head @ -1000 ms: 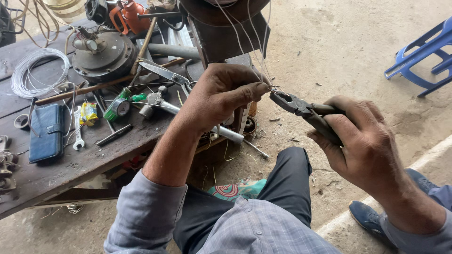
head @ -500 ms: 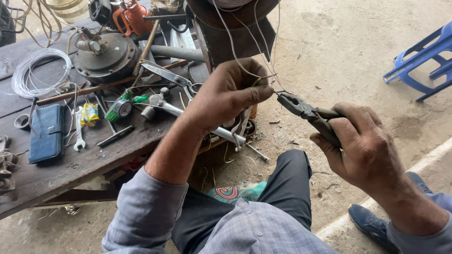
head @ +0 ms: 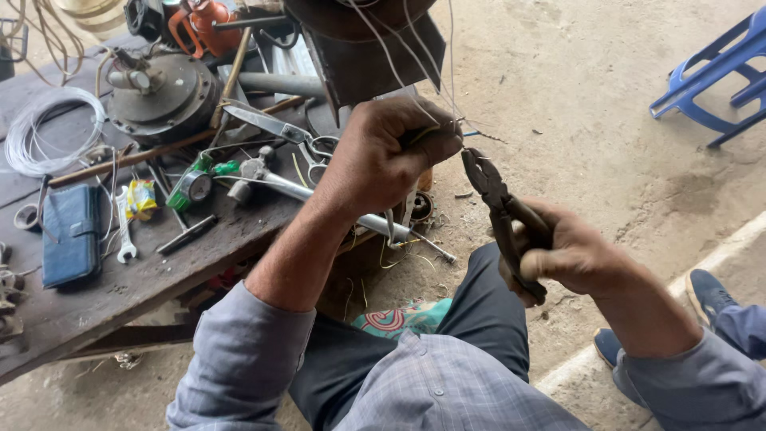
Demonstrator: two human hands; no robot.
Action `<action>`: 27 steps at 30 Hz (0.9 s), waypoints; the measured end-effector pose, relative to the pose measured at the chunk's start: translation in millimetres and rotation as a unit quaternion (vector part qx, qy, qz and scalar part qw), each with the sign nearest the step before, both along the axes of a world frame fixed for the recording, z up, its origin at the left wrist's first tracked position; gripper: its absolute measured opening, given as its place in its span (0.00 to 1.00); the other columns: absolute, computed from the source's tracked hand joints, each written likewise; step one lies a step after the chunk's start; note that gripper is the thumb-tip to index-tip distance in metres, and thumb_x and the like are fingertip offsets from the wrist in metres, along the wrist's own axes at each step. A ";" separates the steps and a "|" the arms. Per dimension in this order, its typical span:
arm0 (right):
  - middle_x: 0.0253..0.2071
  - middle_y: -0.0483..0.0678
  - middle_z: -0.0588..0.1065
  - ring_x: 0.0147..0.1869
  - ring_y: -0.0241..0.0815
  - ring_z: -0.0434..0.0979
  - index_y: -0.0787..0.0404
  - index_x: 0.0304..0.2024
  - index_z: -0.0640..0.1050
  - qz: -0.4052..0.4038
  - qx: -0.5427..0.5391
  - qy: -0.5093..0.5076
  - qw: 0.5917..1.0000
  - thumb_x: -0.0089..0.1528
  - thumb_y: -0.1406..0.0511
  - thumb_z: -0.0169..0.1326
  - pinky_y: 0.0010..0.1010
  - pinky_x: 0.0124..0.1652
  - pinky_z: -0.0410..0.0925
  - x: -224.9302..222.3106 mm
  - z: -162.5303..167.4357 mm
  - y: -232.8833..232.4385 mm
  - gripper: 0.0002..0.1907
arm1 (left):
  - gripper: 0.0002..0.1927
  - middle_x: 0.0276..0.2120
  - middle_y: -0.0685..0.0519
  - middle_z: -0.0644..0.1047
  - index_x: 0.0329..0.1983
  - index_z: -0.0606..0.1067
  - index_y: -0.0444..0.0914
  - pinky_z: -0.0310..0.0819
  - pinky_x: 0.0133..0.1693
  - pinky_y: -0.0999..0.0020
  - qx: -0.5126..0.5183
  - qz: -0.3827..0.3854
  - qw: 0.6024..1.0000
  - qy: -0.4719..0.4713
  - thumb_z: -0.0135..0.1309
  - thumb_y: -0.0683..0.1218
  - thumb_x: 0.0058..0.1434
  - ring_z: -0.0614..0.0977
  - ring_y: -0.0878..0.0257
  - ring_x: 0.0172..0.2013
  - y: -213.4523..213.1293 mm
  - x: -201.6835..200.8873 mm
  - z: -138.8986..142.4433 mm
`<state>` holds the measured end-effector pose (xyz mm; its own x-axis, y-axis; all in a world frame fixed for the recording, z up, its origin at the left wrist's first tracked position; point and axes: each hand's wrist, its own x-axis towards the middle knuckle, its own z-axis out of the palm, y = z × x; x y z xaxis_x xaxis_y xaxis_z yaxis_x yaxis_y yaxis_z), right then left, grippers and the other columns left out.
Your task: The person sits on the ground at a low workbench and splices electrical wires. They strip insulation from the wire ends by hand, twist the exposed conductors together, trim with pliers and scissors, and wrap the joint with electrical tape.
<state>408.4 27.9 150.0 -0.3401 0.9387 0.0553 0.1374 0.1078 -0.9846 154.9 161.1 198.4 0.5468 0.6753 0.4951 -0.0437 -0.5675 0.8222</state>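
My left hand [head: 387, 156] is closed in a fist around thin white wires [head: 399, 64] that run up to a dark metal motor housing [head: 359, 40] at the top. My right hand [head: 574, 255] grips the handles of dark pliers [head: 499, 207]. The pliers' jaws point up and left and meet the wire ends just beside my left thumb. Both hands are held above my lap, in front of a low wooden bench [head: 120, 279].
The bench carries a round motor part [head: 159, 96], a coil of white wire [head: 40, 132], a blue wallet [head: 70, 233], a small spanner [head: 124, 231], scissors [head: 275, 128] and a metal rod [head: 319, 199]. A blue plastic stool [head: 714, 80] stands at the right on the concrete floor.
My right hand has swung the pliers from pointing sideways to pointing steeply upward, closer to my left fist. My left hand has curled tighter on the wires.
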 end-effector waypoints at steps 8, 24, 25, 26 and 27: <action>0.39 0.58 0.72 0.34 0.40 0.73 0.64 0.56 0.64 -0.235 0.405 -0.396 0.790 0.60 0.64 0.58 0.33 0.31 0.69 -1.8 -19.5 8.2 0.26 | 0.05 0.32 0.50 0.81 0.43 0.80 0.34 0.76 0.33 0.69 0.010 0.045 0.996 0.073 0.61 0.40 0.67 0.83 0.66 0.31 -15.4 -3.2 11.1; 0.33 0.57 0.72 0.28 0.40 0.71 0.60 0.71 0.57 -0.108 0.114 -0.197 0.968 0.51 0.64 0.70 0.33 0.28 0.67 -0.6 -21.4 20.4 0.50 | 0.03 0.31 0.50 0.78 0.40 0.79 0.32 0.74 0.35 0.68 0.065 0.012 0.996 0.057 0.62 0.37 0.67 0.79 0.64 0.32 -2.6 -10.8 10.5; 0.34 0.57 0.73 0.28 0.43 0.72 0.62 0.65 0.61 -0.167 0.230 -0.279 0.917 0.53 0.63 0.67 0.34 0.29 0.67 -2.9 -22.9 20.2 0.42 | 0.03 0.32 0.50 0.79 0.41 0.79 0.32 0.75 0.35 0.68 0.058 0.009 0.997 0.047 0.62 0.37 0.68 0.80 0.65 0.33 -3.5 -11.2 10.4; 0.35 0.58 0.74 0.29 0.46 0.73 0.65 0.59 0.64 -0.221 0.343 -0.353 0.842 0.56 0.61 0.64 0.35 0.30 0.67 -4.5 -24.7 20.1 0.34 | 0.03 0.32 0.50 0.79 0.41 0.79 0.32 0.75 0.36 0.68 0.061 0.007 0.997 0.046 0.62 0.37 0.68 0.80 0.65 0.33 -4.0 -11.7 10.4; 0.37 0.58 0.74 0.31 0.45 0.73 0.65 0.59 0.64 -0.213 0.360 -0.346 0.840 0.58 0.62 0.62 0.33 0.31 0.68 -5.4 -26.6 20.1 0.31 | 0.03 0.32 0.50 0.78 0.41 0.79 0.32 0.75 0.36 0.68 0.070 0.005 0.997 0.045 0.62 0.37 0.68 0.80 0.66 0.34 -4.2 -12.4 10.1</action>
